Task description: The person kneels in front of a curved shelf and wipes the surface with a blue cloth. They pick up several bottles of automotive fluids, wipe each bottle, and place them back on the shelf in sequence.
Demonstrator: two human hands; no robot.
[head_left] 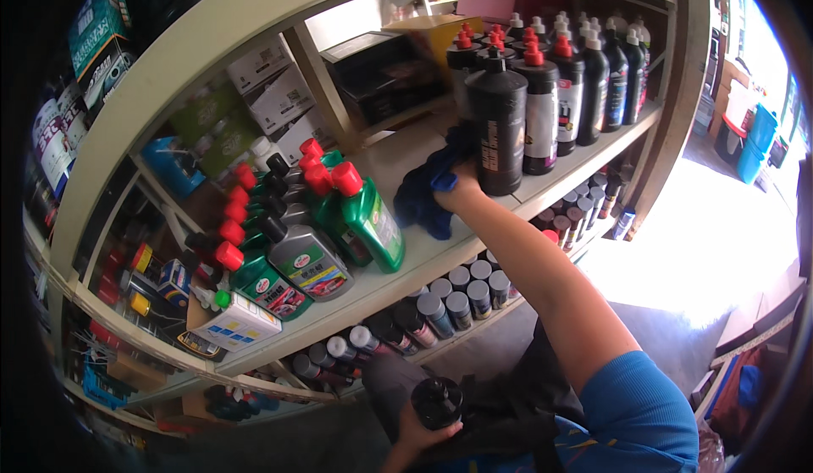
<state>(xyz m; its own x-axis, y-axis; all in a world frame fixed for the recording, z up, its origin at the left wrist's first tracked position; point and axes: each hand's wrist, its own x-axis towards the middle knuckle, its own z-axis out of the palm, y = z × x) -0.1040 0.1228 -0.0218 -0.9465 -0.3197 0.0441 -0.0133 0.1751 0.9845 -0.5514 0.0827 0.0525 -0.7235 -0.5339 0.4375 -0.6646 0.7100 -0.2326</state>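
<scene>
My right hand [458,190] reaches onto the shelf board, its fingers closed on a dark blue cloth [421,199] that lies crumpled against the surface. Just right of that hand stands a large black bottle [500,130] with a black cap. To the cloth's left, a green bottle [373,223] with a red cap heads rows of similar green and grey bottles. Low in the picture, near my lap, my left hand [413,436] is wrapped round a black bottle [437,403], seen from its cap end; its lower part is hidden.
Tall bottles with red and white caps [566,92] crowd the right of the shelf [464,244]. Spray cans [458,308] line the level below. A small white carton [241,325] sits at the front left. An upright post [682,92] bounds the right end.
</scene>
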